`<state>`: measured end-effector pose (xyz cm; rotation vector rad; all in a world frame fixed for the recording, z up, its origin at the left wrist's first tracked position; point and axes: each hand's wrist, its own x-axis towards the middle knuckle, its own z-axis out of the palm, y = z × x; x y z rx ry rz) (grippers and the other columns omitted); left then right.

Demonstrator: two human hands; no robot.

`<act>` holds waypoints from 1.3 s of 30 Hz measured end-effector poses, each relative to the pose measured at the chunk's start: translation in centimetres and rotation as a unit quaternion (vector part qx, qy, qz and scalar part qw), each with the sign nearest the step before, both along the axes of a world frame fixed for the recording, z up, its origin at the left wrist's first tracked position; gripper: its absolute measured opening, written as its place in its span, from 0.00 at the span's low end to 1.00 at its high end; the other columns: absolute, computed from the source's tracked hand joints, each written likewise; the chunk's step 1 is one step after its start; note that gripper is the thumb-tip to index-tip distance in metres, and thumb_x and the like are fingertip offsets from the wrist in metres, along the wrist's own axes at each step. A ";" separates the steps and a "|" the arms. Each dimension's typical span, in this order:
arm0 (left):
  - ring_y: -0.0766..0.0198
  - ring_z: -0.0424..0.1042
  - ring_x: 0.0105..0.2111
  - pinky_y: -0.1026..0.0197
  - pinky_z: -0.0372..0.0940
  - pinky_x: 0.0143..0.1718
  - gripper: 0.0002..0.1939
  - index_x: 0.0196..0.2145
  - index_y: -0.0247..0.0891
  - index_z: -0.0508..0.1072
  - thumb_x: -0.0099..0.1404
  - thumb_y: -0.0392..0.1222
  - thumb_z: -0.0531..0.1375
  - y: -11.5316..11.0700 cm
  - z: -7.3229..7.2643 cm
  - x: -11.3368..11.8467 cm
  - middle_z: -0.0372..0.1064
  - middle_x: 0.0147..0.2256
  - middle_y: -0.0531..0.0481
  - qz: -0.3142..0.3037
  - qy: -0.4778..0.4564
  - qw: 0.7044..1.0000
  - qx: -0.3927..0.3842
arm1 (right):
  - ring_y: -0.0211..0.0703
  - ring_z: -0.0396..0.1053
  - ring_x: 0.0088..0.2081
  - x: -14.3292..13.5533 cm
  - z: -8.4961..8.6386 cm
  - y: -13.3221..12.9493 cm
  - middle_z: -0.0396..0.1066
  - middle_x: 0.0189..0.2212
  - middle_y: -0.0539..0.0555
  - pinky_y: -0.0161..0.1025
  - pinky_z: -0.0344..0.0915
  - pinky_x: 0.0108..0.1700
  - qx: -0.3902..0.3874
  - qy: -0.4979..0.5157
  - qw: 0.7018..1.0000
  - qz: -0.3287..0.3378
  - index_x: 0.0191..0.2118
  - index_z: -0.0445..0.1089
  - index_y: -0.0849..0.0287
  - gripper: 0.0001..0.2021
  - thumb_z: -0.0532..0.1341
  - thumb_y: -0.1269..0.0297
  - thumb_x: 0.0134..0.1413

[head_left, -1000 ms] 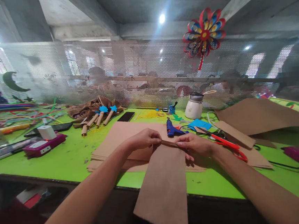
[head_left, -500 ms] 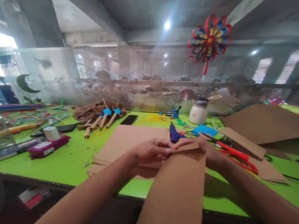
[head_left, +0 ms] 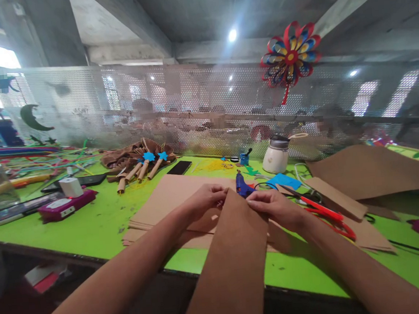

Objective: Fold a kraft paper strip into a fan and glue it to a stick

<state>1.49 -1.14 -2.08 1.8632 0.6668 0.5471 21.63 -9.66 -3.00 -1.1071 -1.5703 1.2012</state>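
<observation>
A long strip of brown paper [head_left: 233,262] slants from the middle of the green table down past its front edge. My left hand [head_left: 209,198] pinches the strip's far end at its left corner. At the right edge of that end, my right hand [head_left: 278,207] grips the paper between thumb and fingers. Just beyond the hands a blue glue gun [head_left: 243,186] stands on the table. Under and behind my left hand lies a stack of brown paper sheets [head_left: 162,200]. The fingertips of my left hand are partly hidden.
Red-handled scissors [head_left: 324,210] and cut brown pieces [head_left: 339,197] lie right of my right hand. Farther back are a white jar [head_left: 275,156], a black phone [head_left: 179,167] and rolled paper pieces [head_left: 142,170]. A purple power strip [head_left: 67,204] sits at left.
The far end of the strip was folded over with both hands close together; now it is unfolded and tilted. My hands have moved apart, and the strip has shifted left.
</observation>
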 end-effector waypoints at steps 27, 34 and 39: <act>0.66 0.64 0.28 0.67 0.55 0.27 0.13 0.37 0.36 0.77 0.58 0.41 0.55 -0.3 -0.8 0.3 0.69 0.30 0.48 -0.073 0.187 0.933 0.298 | 0.43 0.65 0.34 -0.7 -2.6 1.5 0.69 0.30 0.54 0.39 0.59 0.36 0.178 -0.320 0.930 -0.041 0.32 0.73 0.60 0.06 0.60 0.65 0.50; 0.68 0.64 0.26 0.67 0.54 0.25 0.12 0.32 0.33 0.78 0.58 0.41 0.56 -0.3 -1.0 0.7 0.70 0.30 0.47 -0.081 0.172 0.924 0.332 | 0.40 0.64 0.31 -1.4 -2.2 1.2 0.69 0.29 0.54 0.36 0.58 0.33 0.214 -0.366 0.904 -0.054 0.30 0.70 0.60 0.06 0.59 0.64 0.52; 0.69 0.64 0.25 0.68 0.53 0.24 0.12 0.31 0.34 0.78 0.57 0.41 0.56 -0.3 -1.0 0.7 0.69 0.29 0.49 -0.071 0.181 0.920 0.341 | 0.40 0.64 0.32 -1.8 -1.9 0.8 0.69 0.29 0.54 0.35 0.57 0.33 0.241 -0.398 0.883 -0.060 0.29 0.69 0.60 0.05 0.58 0.66 0.53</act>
